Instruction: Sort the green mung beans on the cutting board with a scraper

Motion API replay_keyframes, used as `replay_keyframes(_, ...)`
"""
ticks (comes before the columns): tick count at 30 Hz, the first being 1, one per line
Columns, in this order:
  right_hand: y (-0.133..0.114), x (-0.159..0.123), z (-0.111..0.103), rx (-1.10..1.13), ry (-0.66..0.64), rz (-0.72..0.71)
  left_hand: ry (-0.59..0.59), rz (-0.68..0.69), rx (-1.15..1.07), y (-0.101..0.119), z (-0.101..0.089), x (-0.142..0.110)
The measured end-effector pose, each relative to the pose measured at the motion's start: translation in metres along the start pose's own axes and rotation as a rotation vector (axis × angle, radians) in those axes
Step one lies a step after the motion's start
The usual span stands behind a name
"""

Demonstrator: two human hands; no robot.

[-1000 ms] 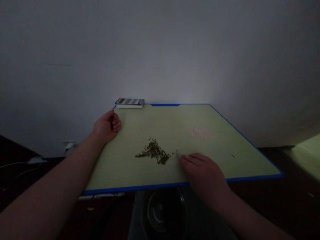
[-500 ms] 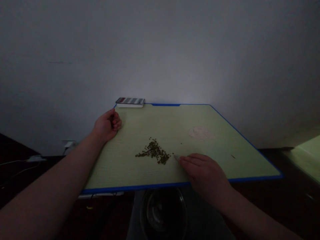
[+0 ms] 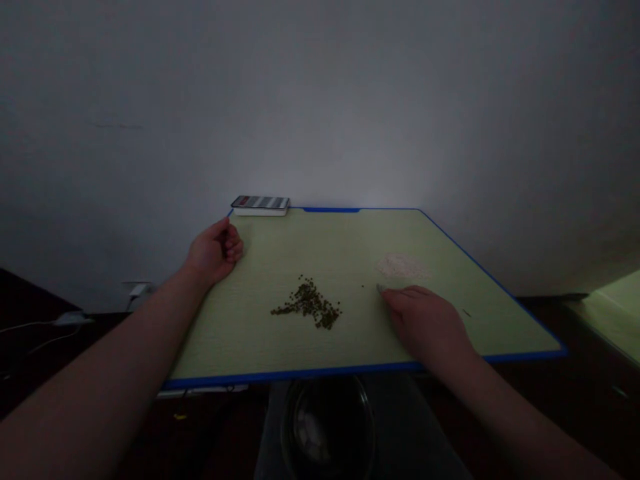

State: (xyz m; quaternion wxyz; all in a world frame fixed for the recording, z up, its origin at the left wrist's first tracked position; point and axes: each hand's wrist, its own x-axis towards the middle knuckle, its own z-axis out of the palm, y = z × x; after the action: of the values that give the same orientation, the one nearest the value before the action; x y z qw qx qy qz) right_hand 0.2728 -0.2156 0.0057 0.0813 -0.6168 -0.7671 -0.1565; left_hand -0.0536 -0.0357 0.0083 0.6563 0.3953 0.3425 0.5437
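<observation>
My left hand (image 3: 216, 251) rests at the left edge of the light-green table (image 3: 320, 240), fingers curled in and nothing visible in them. Pinched in my right hand (image 3: 427, 320) is a small pale, pointed thing (image 3: 381, 289); its exact kind is hard to make out in the dim light. Its tip lies between a single dark grain (image 3: 363, 287) and a pile of whitish grains (image 3: 401, 265), which is just beyond my fingers. To the left of that hand, dark green, bean-like grains (image 3: 310, 301) are spread in a loose heap.
A flat white box with a printed, dark-edged top (image 3: 261, 206) sits at the back left corner. Below the front edge, a round glassy vessel (image 3: 285, 433) is at my lap. A thin dark sliver (image 3: 467, 313) lies on the right. A wall (image 3: 320, 100) stands behind.
My right hand has moved right and slightly away from me, from the green heap toward the whitish pile. A grain near its tip now lies closer to the heap. My left hand stays still.
</observation>
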Motion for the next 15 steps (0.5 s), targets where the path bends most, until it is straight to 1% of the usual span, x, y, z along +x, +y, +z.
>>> replay_keyframes(3,0.016,0.005,-0.004,-0.053,-0.059,0.085,0.001,0.007,0.002,0.000,0.000,0.000)
replay_keyframes(5,0.022,0.007,-0.008,-0.063,-0.031,0.121,0.002,0.017,0.001,0.000,0.001,-0.001)
replay_keyframes(7,0.022,0.007,-0.014,-0.022,0.027,0.077,0.009,0.023,-0.002,0.000,0.002,-0.001)
replay_keyframes(9,0.016,0.004,-0.018,0.056,0.042,-0.025,0.015,0.018,-0.004,0.000,0.002,-0.001)
replay_keyframes(12,0.003,0.001,-0.017,0.112,-0.009,-0.136,0.027,0.011,-0.004,0.001,0.003,-0.002)
replay_keyframes(15,-0.004,0.004,-0.012,0.088,-0.062,-0.140,0.037,0.011,-0.001,0.001,0.004,-0.003)
